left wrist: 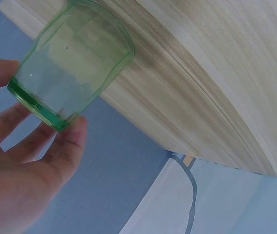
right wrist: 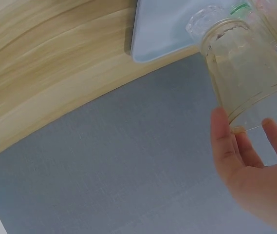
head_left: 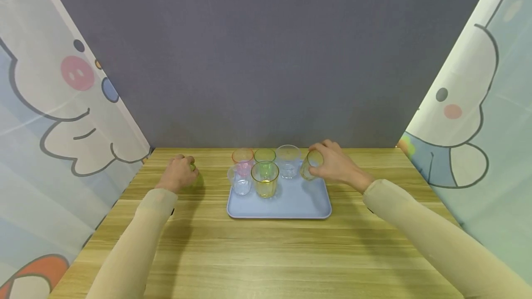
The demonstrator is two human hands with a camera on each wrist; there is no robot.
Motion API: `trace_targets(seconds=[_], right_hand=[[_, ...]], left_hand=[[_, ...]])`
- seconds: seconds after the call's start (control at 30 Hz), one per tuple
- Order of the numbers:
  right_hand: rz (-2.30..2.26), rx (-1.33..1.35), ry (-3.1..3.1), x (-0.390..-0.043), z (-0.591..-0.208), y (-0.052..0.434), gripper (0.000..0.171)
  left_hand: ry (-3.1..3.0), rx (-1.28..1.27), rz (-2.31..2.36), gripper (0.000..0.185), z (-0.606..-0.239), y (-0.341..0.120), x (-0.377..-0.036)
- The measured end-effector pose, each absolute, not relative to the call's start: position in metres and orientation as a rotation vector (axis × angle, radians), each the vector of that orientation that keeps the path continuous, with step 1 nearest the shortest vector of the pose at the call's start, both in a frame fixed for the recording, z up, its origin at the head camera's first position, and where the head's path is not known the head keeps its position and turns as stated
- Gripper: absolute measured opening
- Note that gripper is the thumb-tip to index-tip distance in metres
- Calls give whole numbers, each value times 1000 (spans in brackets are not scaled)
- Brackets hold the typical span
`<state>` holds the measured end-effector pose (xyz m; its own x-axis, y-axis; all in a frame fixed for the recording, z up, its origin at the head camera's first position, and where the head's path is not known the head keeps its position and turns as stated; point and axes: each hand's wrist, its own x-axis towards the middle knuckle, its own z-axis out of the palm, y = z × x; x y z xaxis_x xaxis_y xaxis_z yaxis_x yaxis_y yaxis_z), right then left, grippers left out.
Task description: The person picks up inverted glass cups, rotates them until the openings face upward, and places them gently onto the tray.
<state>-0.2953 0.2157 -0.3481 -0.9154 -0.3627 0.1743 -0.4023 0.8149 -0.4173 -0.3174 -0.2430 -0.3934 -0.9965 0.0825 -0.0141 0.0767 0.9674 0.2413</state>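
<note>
A light blue tray (head_left: 291, 202) lies on the wooden table (head_left: 266, 253) and carries several cups: a pink one (head_left: 243, 158), a green one (head_left: 264, 155), a clear one (head_left: 288, 160), a yellow one (head_left: 264, 179) and a small clear one (head_left: 240, 182). My right hand (head_left: 328, 161) grips a pale yellowish cup (head_left: 311, 165) (right wrist: 245, 73), tilted, at the tray's far right corner. My left hand (head_left: 181, 170) grips a green cup (head_left: 196, 176) (left wrist: 70, 63) on the table left of the tray, with its fingers (left wrist: 72, 131) curled round the cup's base.
A grey wall (head_left: 266, 59) closes the back of the table. Cartoon-printed curtains hang at the left (head_left: 50, 119) and right (head_left: 478, 119). Bare wood runs from the tray to the table's near edge.
</note>
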Motion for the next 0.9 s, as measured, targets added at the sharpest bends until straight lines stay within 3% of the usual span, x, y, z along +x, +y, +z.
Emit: trace_targets(seconds=[0.9], right_hand=[[617, 566, -2894, -330, -365, 219, 59]], left_hand=[[3077, 137, 360, 48, -394, -242, -321]])
